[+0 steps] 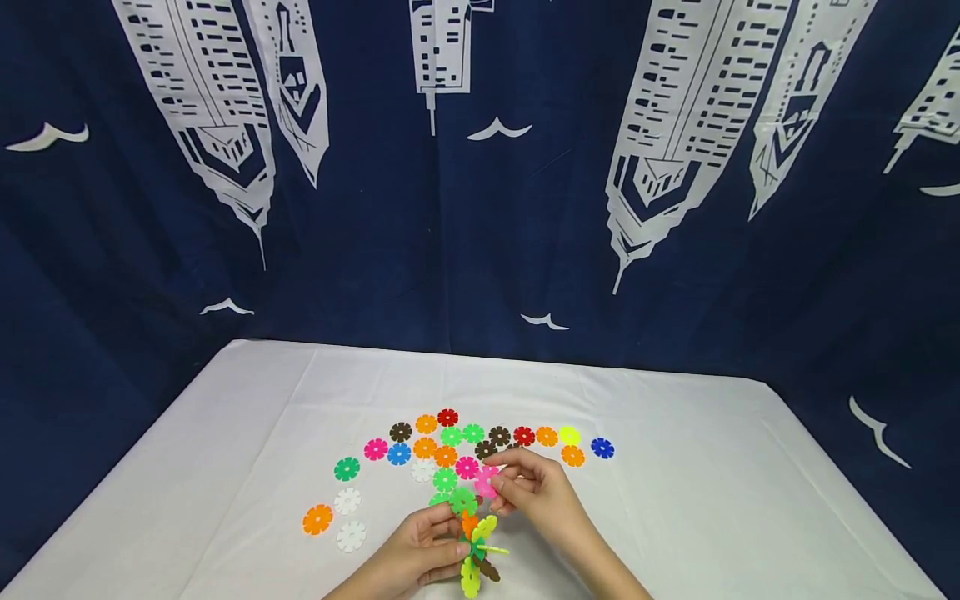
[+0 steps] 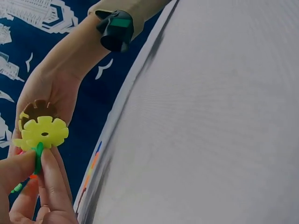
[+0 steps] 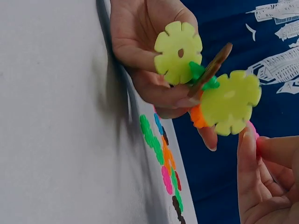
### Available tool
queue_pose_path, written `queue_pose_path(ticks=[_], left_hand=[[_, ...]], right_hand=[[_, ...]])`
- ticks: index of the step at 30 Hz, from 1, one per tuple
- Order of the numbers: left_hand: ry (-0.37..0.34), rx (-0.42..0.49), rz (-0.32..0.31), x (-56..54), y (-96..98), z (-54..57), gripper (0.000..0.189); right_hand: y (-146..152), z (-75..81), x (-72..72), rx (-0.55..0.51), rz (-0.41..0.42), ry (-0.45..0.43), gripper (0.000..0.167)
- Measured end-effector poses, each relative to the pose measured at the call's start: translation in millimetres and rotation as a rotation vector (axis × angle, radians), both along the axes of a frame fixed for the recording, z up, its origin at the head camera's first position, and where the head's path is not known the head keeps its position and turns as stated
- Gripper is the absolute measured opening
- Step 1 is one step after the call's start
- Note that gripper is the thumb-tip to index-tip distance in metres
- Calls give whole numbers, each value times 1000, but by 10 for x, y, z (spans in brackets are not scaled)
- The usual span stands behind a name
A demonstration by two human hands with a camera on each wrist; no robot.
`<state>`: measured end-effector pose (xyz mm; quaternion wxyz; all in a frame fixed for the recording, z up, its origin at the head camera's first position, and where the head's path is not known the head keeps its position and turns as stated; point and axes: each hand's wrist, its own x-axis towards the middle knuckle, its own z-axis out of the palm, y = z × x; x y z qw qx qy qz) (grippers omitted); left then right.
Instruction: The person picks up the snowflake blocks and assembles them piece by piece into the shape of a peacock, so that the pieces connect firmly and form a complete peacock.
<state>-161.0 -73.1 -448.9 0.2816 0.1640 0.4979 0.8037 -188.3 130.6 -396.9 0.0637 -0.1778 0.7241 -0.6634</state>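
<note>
My left hand (image 1: 427, 546) pinches a green notched disc (image 2: 39, 161) at the centre of a small cluster of interlocking plastic discs. Yellow discs (image 3: 231, 102), a brown disc (image 3: 214, 70) and an orange disc (image 3: 197, 116) stick out from it at angles. A light green disc (image 1: 463, 502) sits at the far end, by the orange one. Between thumb and fingertips, my right hand (image 1: 543, 492) holds a pink disc (image 1: 486, 482), close beside that light green disc. In the right wrist view, most of the pink disc is hidden by the fingers.
Many loose notched discs lie flat on the white-covered table (image 1: 675, 500) beyond my hands, including a blue disc (image 1: 602, 447) at the right. An orange disc (image 1: 317, 519) and a white disc (image 1: 351, 536) lie at the left. A dark blue patterned curtain (image 1: 450, 208) hangs behind.
</note>
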Motion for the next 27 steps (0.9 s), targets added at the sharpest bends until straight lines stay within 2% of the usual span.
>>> queue_pose_path(ticks=[3,9,13,19,27], left_hand=[[-14,22,-18,4,-2,2,24],[-38,7,-12,6,-3,-9,44],[-51,5,-12,0,1,-16,51],[-39,30,-30,5,2,-18,52],[-32,5,10,1,16,-29,51]], right_hand=[[-12,-3,1,-11,-8,-9,25],[-35,-21,-1,-18,-30,-38,23],[-42,-31,4,-21,-33,-48,22],[-43,-38,4,-26,-38,-53,22],[-58,-87,8,-42,-29,-56,23]])
